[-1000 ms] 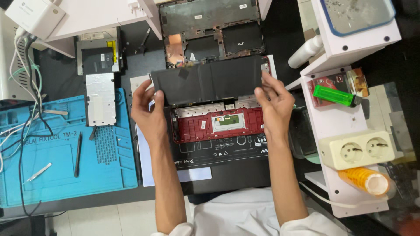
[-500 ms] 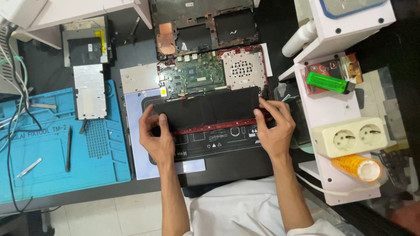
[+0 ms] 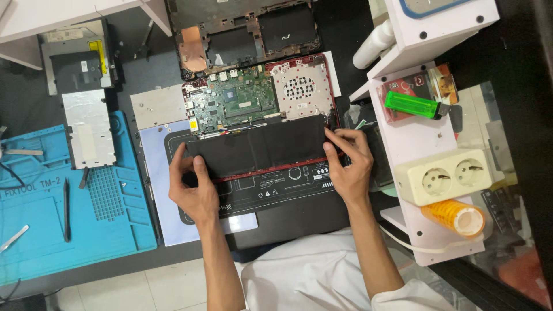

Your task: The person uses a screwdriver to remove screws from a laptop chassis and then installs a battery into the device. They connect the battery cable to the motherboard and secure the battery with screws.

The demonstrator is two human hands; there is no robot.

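Both hands on the long black battery pack (image 3: 262, 151), sitting at the near edge of the opened red laptop chassis (image 3: 299, 86).

Left hand (image 3: 196, 193) pinches the pack's left end, thumb on top; right hand (image 3: 348, 164) grips the right end, fingers curled over it. Green motherboard (image 3: 233, 103) is just behind the pack. It all lies on a black work mat (image 3: 282, 184) over a dark desk, with a blue silicone repair mat (image 3: 52, 196) to the left and a white shelf (image 3: 415, 144) to the right carrying a green lighter (image 3: 412, 105) and a cream double socket (image 3: 449, 175). Pale floor tiles show below.
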